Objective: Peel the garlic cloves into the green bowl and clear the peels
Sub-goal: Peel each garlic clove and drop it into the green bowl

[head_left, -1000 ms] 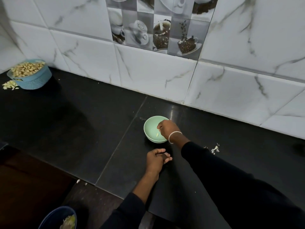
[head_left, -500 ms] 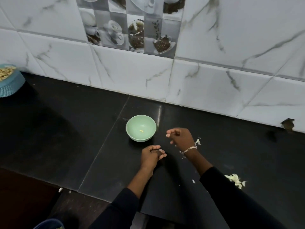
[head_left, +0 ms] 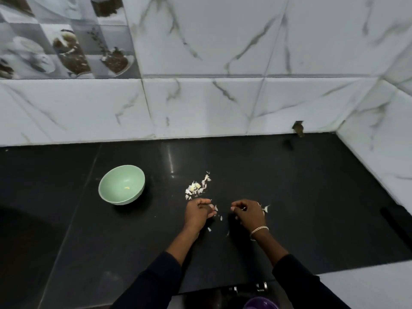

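Glossy black countertop (head_left: pixel 289 197); papery garlic peels (head_left: pixel 197 186).

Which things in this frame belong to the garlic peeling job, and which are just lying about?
Job: green bowl, clove in it, peel pile, loose peel bits, left hand, right hand.
Just there: purple container at bottom edge, coffee-picture tiles, chipped wall spot.

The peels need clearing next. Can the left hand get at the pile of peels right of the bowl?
Probably yes. The pile lies on open counter just beyond the left hand, with nothing between them; the bowl stands well off to the side.
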Demonstrator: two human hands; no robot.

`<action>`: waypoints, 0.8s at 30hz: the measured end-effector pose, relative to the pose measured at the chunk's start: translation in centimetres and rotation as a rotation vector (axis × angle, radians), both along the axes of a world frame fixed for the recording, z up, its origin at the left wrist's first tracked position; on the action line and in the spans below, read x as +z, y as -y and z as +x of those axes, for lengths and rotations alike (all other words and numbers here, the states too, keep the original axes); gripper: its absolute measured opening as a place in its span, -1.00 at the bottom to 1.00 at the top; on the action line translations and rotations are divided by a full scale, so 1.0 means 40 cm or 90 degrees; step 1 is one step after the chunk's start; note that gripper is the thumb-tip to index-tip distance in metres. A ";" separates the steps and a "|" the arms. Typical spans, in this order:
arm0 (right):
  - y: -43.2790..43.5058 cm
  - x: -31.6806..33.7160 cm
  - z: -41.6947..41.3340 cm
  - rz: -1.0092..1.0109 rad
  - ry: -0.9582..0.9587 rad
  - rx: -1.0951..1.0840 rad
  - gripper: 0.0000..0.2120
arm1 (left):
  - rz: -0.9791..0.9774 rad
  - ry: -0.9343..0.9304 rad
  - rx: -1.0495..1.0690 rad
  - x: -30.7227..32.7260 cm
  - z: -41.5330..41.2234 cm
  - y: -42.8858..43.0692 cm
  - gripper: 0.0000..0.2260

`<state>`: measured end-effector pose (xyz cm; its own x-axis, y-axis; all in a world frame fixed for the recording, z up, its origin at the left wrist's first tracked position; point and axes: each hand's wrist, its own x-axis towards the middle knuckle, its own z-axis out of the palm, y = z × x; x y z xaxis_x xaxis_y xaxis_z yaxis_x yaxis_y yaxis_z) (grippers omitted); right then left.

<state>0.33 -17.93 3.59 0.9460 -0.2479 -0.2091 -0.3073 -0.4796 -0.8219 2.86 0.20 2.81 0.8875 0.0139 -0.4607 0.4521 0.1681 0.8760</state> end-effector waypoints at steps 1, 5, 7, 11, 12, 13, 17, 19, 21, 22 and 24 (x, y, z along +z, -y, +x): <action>0.027 -0.004 -0.006 -0.029 0.009 -0.018 -0.91 | 0.009 0.002 -0.015 0.000 -0.002 0.020 -0.85; 0.101 -0.015 -0.012 -0.207 -0.014 0.004 -0.88 | 0.047 0.012 -0.057 -0.003 -0.009 0.062 -0.86; 0.115 -0.018 -0.014 -0.251 -0.053 0.049 -0.81 | 0.066 0.018 -0.066 -0.005 -0.011 0.073 -0.88; 0.120 -0.032 -0.006 -0.307 -0.065 0.115 -0.78 | 0.088 0.023 -0.066 -0.007 -0.015 0.080 -0.88; 0.118 -0.034 -0.002 -0.321 -0.059 0.127 -0.78 | 0.091 0.023 -0.064 -0.006 -0.016 0.079 -0.88; 0.115 -0.036 0.002 -0.331 -0.051 0.139 -0.79 | 0.092 0.024 -0.060 -0.005 -0.017 0.074 -0.88; 0.117 -0.042 0.024 -0.389 -0.051 0.179 -0.83 | 0.100 0.028 -0.056 -0.010 -0.015 0.061 -0.91; 0.118 -0.047 0.035 -0.404 -0.056 0.193 -0.88 | 0.110 0.029 -0.058 -0.009 -0.016 0.055 -0.91; 0.116 -0.050 0.041 -0.418 -0.052 0.205 -0.91 | 0.116 0.030 -0.055 -0.008 -0.016 0.048 -0.90; 0.116 -0.052 0.043 -0.421 -0.047 0.207 -0.91 | 0.116 0.034 -0.054 -0.004 -0.017 0.045 -0.90; 0.118 -0.058 0.043 -0.421 -0.033 0.214 -0.93 | 0.113 0.040 -0.052 0.004 -0.020 0.039 -0.93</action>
